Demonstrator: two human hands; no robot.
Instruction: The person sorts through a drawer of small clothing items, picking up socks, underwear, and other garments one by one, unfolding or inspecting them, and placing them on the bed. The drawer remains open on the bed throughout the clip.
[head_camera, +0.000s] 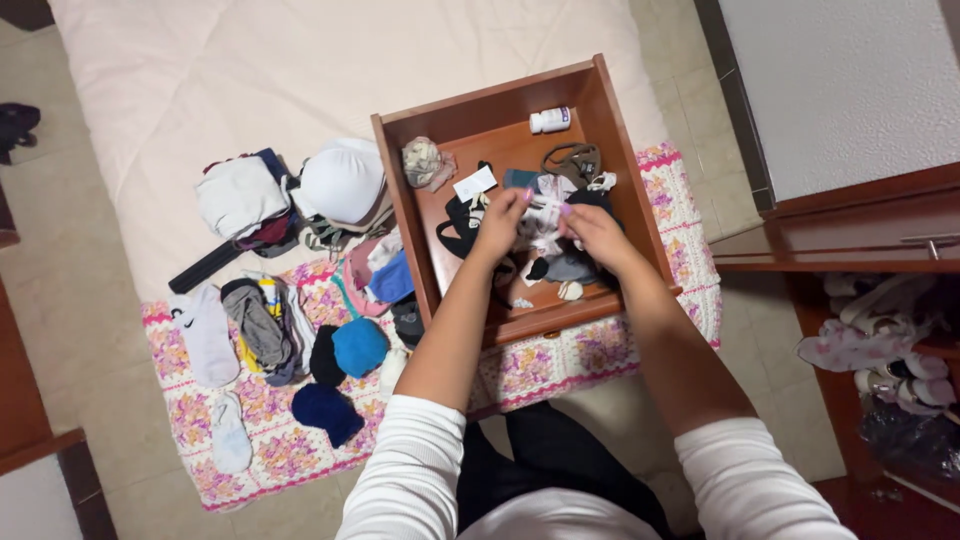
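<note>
A brown wooden drawer (621, 148) lies on the bed, holding several small garments and socks. Over its middle, my left hand (497, 226) and my right hand (594, 230) both grip a small white and pink patterned piece of cloth (543, 214) between them. Dark garments (463, 225) lie under my left hand, and a grey sock (567, 268) rests near my right wrist. A white card (475, 183) and a white pill bottle (550, 120) sit further back in the drawer.
Left of the drawer, rolled socks (357, 346), white socks (205, 335) and folded clothes (240, 195) lie on a floral crocheted blanket (250, 440) and pale quilt (250, 70). A wooden dresser (850, 235) with shoes (870, 345) below stands at right.
</note>
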